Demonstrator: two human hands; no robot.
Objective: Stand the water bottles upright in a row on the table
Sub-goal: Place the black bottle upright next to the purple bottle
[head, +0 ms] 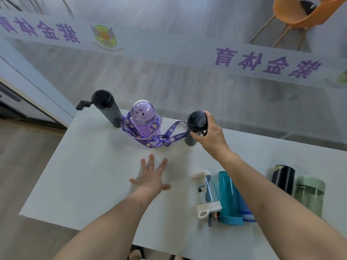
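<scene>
Along the far edge of the white table [90,171] stand a tall dark grey bottle [107,107] and a purple cartoon bottle [143,117] with a printed strap [159,137]. My right hand [210,134] grips a dark bottle with a black cap [196,121], upright, its base on the table beside the strap. My left hand [152,173] lies flat on the table with fingers spread. At the near right lie a clear bottle with white ends [205,192], a teal bottle [228,196], a black bottle [283,178] and a pale green bottle [309,194].
A glass wall with purple lettering [266,62] runs right behind the table's far edge. An orange chair [300,14] stands beyond the glass. A small black bracket [82,105] sits at the table's far left corner.
</scene>
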